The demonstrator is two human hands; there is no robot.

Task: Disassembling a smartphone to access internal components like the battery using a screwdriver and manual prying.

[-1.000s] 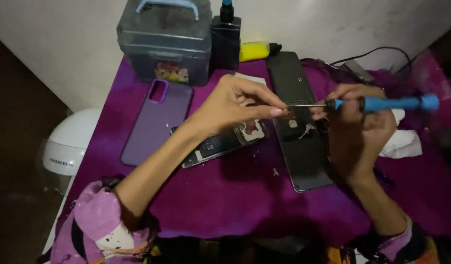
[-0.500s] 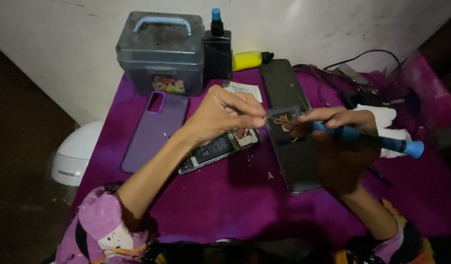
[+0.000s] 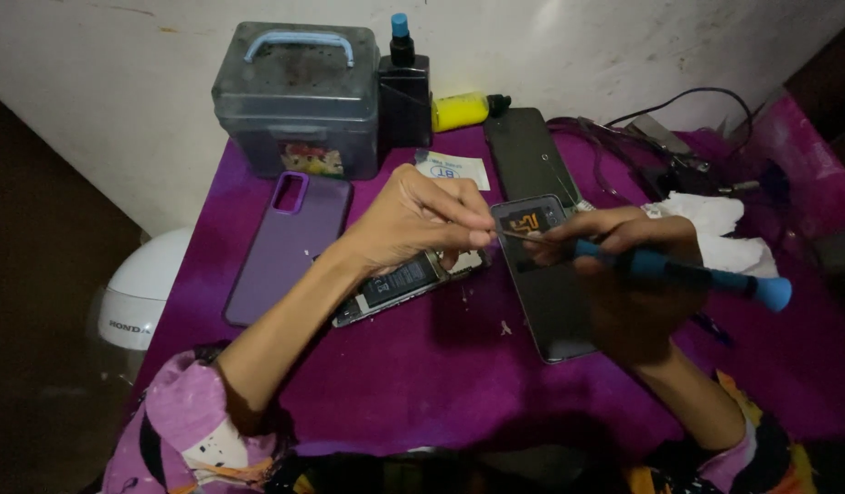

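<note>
My right hand (image 3: 624, 252) holds a blue-handled screwdriver (image 3: 678, 272), its handle pointing right and its thin metal tip pointing left. My left hand (image 3: 413, 220) pinches at that tip with thumb and fingers. Both hands hover over a dark phone screen panel (image 3: 555, 302) lying on the purple cloth, with an orange flex part (image 3: 530, 220) at its top end. An opened phone body (image 3: 399, 284) with its battery showing lies under my left hand.
A purple phone case (image 3: 290, 242) lies at the left. At the back stand a grey plastic box (image 3: 299, 101) with a blue handle, a black bottle (image 3: 404, 87), a yellow tube (image 3: 461, 112) and another dark panel (image 3: 527, 151). White tissue (image 3: 715, 224) and cables (image 3: 660, 146) lie right.
The screwdriver has tilted so its handle points down to the right. My hands stay together at its tip, now over the top of the screen panel.
</note>
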